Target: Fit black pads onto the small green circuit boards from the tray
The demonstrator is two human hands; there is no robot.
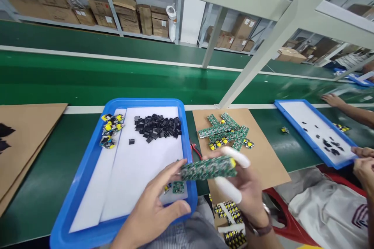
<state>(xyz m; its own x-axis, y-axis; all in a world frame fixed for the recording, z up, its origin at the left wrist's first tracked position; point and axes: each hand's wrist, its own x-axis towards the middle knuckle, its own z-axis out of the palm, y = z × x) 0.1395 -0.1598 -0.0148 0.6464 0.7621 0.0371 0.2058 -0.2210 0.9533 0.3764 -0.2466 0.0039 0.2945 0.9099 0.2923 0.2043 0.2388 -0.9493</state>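
A long green circuit board strip hangs over the right rim of the blue tray, slightly blurred, with a yellow part at its right end. My right hand, white covers on thumb and finger, is closed around that right end. Beside the left end is my left hand, fingers stretched out to the strip and thumb spread away; whether its fingertips press on the strip I cannot tell. Below the strip a small green board lies in the tray. Black pieces are piled in the tray, with yellow-topped components along its left side.
More green board strips lie stacked on a cardboard sheet. Red-handled pliers rest by the tray. Below are rows of yellow-topped boards. A slanted post rises behind. At right, a co-worker's hands are near another blue tray.
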